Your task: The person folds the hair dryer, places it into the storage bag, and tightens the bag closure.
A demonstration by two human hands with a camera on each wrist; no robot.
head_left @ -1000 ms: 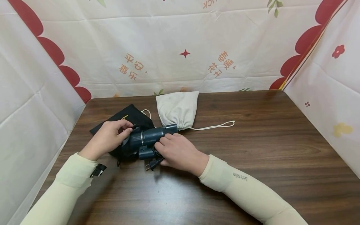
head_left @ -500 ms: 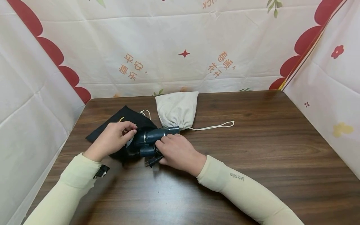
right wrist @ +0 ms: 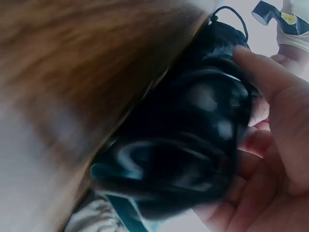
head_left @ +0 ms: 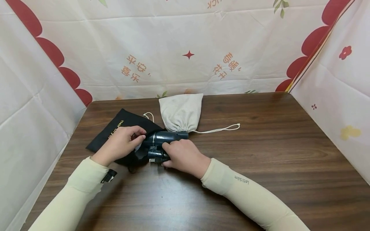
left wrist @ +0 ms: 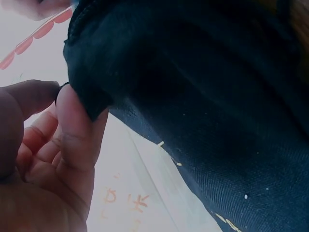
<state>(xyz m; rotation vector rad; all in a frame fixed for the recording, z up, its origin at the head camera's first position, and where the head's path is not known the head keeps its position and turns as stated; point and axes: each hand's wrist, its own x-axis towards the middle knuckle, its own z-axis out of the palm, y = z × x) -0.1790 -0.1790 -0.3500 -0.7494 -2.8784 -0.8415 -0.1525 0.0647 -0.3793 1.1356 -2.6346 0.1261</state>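
Observation:
A dark blue folding hair dryer (head_left: 163,137) lies on its side, its inner end inside the mouth of a black drawstring bag (head_left: 130,118) with yellow lettering. My right hand (head_left: 188,158) holds the dryer around its folded handle and cord; the plug (head_left: 152,160) sticks out beside the fingers. At the bag's mouth, my left hand (head_left: 122,141) pinches the edge between thumb and index finger. The left wrist view shows the black fabric (left wrist: 203,96) stretching away from that pinch. In the right wrist view, the glossy dryer (right wrist: 193,116) fills the space beside my thumb.
Behind the dryer lies a white drawstring pouch (head_left: 182,110), gathered at its neck, its cord (head_left: 219,129) trailing right. The black bag's pale cord loop (head_left: 149,115) pokes out behind it. A patterned cloth (head_left: 185,38) hangs around the brown wooden table (head_left: 260,154).
My left hand has drawn the bag's edge rightward along the dryer, covering more of it. The dryer has shifted slightly right, and the bag's far corner has swung left. The plug has turned.

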